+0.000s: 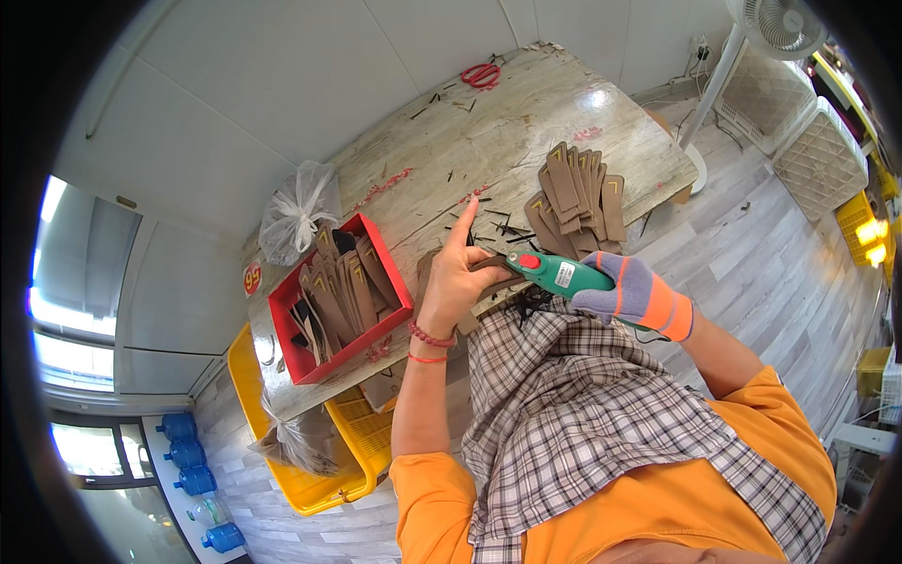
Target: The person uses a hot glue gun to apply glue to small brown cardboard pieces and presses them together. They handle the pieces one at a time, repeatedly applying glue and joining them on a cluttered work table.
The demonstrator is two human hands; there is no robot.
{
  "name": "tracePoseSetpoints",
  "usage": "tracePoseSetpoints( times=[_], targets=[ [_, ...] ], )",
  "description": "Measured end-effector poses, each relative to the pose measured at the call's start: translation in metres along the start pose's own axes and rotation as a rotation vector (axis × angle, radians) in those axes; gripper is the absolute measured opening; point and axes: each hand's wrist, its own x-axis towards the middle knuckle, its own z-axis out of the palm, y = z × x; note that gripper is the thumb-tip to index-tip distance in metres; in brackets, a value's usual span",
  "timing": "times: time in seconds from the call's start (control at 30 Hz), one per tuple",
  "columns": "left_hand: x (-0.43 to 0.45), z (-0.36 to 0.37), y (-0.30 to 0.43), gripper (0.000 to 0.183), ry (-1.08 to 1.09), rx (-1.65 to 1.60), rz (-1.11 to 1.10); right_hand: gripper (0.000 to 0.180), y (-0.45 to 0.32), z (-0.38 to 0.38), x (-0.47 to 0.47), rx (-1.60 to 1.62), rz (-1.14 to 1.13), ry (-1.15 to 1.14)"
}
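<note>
My left hand is bare, with beads at the wrist; its thumb and fingers pinch a brown strip-like piece at the table's front edge, the index finger pointing away. My right hand, in a grey and orange glove, grips a green handheld power cutter with a red button. The cutter's head meets the brown piece beside my left fingertips; the exact contact is hard to see. Beyond the cutter, brown pieces with yellow corner marks lie in an overlapping pile. Black trimmings are scattered by my left hand.
A red box of similar brown pieces stands left, near a clear plastic bag. Red-handled scissors lie at the table's far edge. A yellow crate is below at left; a white fan stands right.
</note>
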Motion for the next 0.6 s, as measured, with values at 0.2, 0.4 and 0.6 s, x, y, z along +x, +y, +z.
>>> tracePoseSetpoints(
  times=[0.2,0.4,0.6],
  targets=[
    [0.002,-0.043,-0.055,0.082,0.425,0.374,-0.15,0.044,0.022,-0.006,-0.007,0.234,0.104,0.123],
    [0.026,0.0,-0.088,0.044,0.619,1.096,0.267,0.036,0.047,-0.022,-0.025,0.329,0.142,0.325],
    [0.151,0.076,-0.109,0.044,0.413,0.835,0.142,0.035,0.062,-0.033,-0.029,0.361,0.139,0.406]
  ],
)
